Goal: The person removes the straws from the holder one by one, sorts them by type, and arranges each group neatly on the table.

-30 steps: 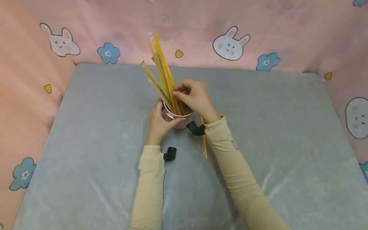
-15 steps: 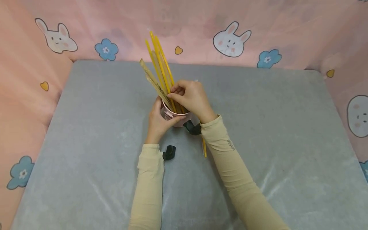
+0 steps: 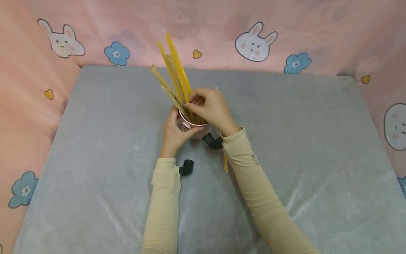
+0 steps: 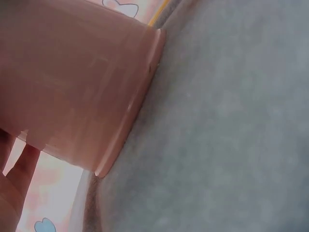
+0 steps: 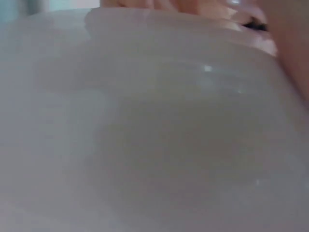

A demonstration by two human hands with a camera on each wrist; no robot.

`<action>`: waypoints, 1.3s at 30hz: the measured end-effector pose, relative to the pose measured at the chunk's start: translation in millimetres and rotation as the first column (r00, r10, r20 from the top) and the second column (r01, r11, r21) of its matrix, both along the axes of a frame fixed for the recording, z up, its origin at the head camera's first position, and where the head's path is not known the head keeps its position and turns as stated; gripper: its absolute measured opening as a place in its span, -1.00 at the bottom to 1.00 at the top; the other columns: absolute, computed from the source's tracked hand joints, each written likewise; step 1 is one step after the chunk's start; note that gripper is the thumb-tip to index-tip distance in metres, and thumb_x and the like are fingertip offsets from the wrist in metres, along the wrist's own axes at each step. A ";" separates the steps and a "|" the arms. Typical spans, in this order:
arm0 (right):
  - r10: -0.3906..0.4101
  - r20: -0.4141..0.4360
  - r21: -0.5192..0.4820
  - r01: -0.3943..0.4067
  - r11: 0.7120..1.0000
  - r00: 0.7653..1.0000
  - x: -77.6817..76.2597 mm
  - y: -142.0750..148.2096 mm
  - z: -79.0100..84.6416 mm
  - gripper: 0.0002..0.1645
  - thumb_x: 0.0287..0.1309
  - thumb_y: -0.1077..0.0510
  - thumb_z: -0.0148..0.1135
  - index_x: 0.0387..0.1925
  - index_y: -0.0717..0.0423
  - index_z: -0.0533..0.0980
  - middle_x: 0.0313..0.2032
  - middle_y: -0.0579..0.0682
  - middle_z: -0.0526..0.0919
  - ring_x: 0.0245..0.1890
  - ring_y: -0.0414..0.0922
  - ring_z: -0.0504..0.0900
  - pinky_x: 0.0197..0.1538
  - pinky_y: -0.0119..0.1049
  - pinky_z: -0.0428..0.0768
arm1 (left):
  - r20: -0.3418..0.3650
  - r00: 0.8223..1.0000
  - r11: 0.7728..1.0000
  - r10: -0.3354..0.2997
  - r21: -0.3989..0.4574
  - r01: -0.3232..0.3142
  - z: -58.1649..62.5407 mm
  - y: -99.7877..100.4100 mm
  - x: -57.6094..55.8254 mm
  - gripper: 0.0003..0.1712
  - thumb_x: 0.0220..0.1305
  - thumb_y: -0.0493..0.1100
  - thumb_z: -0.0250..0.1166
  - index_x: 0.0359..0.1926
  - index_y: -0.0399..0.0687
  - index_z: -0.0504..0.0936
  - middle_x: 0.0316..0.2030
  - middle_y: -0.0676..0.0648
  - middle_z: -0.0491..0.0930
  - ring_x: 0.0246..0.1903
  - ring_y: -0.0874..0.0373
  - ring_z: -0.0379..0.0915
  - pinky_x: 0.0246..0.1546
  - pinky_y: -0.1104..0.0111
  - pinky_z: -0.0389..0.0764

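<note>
A pink container (image 3: 197, 134) with a small clasp at its rim stands on the table. My left hand (image 3: 172, 139) grips its side, thumb across the front; the left wrist view shows the container wall (image 4: 77, 82) and base close up. Several yellow straws (image 3: 179, 68) in clear wrappers stand in it, leaning left, beside paper-wrapped straws (image 3: 166, 86) with dark print. Over the rim, my right hand (image 3: 214, 110) pinches a yellow straw with thumb and forefinger. The container's pale wall (image 5: 154, 130) fills most of the right wrist view, blurred.
Another yellow straw (image 3: 226, 165) lies on the grey table (image 3: 301, 141), partly hidden under the right forearm. A pink curtain (image 3: 215, 38) with rabbits and flowers hangs behind the table. Black wrist mounts (image 3: 187, 167) stick out from both sleeves.
My right hand has shifted slightly left, and the yellow straws have moved closer together and lean further left. The left hand keeps its grip on the container.
</note>
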State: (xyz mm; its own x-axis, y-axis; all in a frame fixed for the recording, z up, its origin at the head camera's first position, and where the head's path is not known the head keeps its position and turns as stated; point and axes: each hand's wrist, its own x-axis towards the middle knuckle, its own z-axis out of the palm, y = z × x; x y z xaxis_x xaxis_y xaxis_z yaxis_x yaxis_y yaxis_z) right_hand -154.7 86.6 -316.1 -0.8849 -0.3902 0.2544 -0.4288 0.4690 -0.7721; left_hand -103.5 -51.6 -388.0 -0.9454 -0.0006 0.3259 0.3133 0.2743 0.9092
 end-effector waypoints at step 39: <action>0.060 0.000 -0.621 -0.047 0.783 0.998 18.0 51.8 0.0 -0.87 0.03 0.53 0.21 -0.33 0.61 0.50 -0.32 0.01 0.70 -0.41 -0.06 0.65 -0.32 -0.27 0.65 | 0.017 1.000 1.000 0.015 0.013 -0.015 2.1 1.3 -0.4 0.06 -0.29 -0.29 0.61 0.29 -0.26 0.26 0.09 -0.22 0.44 0.10 0.01 0.38 0.19 0.30 0.32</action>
